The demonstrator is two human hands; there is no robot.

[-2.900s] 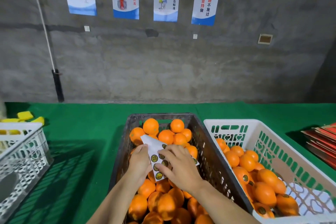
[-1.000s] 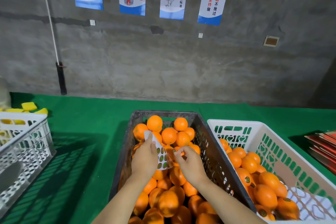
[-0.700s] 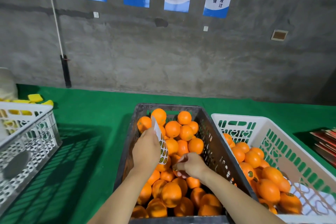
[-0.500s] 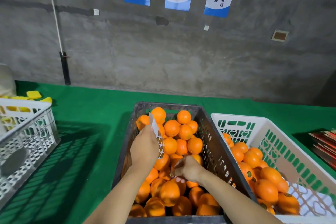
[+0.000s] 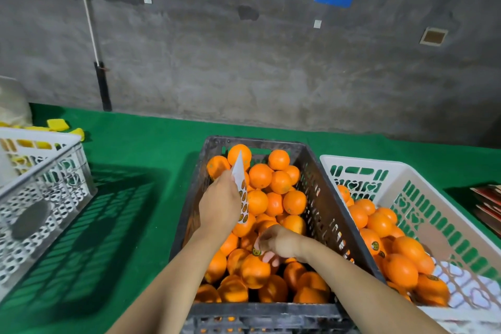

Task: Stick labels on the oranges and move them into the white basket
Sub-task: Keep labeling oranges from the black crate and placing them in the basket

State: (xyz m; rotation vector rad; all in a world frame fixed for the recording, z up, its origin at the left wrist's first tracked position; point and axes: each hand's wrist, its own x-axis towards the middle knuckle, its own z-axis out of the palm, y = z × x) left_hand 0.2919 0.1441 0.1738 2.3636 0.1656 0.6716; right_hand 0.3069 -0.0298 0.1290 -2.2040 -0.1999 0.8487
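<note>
Round green-and-yellow label point(image 5: 256, 252) is pinched in right hand point(image 5: 280, 243) over near oranges point(image 5: 254, 271), white sticker sheet point(image 5: 241, 192) gripped by left hand point(image 5: 220, 205).

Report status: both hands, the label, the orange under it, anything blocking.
Left hand grips label sheet upright over dark crate. Right hand pinches label onto orange. White basket alongside, path open.

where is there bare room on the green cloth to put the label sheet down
Bare green cloth lies between the left white basket and the dark crate, and behind both crates up to the wall. Crowded: the dark crate and right white basket stand almost side by side, both holding oranges.
</note>
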